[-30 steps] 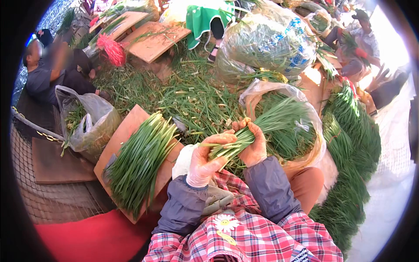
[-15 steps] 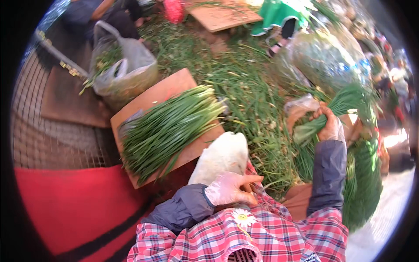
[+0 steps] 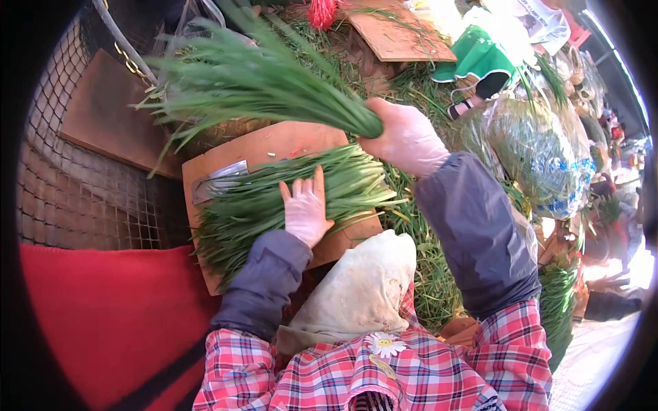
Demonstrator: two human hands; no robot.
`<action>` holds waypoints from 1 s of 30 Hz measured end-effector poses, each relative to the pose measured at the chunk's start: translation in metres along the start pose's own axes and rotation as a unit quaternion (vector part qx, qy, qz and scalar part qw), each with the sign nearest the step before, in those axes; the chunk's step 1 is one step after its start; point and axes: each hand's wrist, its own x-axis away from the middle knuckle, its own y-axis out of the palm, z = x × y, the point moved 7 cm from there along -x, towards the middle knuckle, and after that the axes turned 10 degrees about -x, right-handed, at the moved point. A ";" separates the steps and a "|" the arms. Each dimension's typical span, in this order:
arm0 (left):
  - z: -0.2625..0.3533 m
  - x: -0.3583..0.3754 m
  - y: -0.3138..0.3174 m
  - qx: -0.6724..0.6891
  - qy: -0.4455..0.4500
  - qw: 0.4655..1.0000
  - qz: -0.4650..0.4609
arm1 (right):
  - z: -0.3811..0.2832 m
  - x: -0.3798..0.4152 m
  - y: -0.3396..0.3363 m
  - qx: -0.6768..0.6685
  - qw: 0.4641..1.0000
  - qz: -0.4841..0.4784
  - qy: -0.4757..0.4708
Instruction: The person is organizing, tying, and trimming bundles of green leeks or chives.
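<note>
A loose pile of garlic chives (image 3: 274,198) lies across a wooden board (image 3: 288,133) in front of me, pale stem ends to the right. My left hand (image 3: 306,214) rests on the pile with its fingers spread, holding nothing. Above the board, my right hand (image 3: 406,133) grips a bunch of chives (image 3: 281,89) by its pale base. The leaves of this bunch fan out to the left and are blurred. A flat metal piece like a blade (image 3: 221,179) shows at the board's left side, partly covered by the pile.
Cut green scraps (image 3: 428,274) cover the ground right of the board. A stuffed clear plastic bag (image 3: 538,147) stands at the right, with more chives (image 3: 558,301) below it. Another board (image 3: 394,34) lies at the back, near a person's foot (image 3: 466,106). Red cloth (image 3: 110,308) is at left.
My right hand has swung from the far right to above the board, bringing the chive bunch with it. My left hand has gone from my lap onto the pile, its fingers now spread.
</note>
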 end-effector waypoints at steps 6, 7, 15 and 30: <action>0.016 0.041 0.003 0.058 0.086 0.973 0.205 | -0.036 -0.038 0.058 0.062 0.990 -0.099 -0.074; 0.016 0.045 0.003 0.066 0.086 0.975 0.196 | -0.034 -0.039 0.072 0.065 0.989 -0.108 -0.082; 0.005 0.047 -0.012 0.080 0.080 0.970 0.213 | 0.046 0.018 0.173 0.125 0.939 -0.318 -0.040; -0.022 -0.040 0.011 0.097 0.064 0.986 -0.121 | 0.035 0.091 0.040 -0.233 0.922 -0.285 0.120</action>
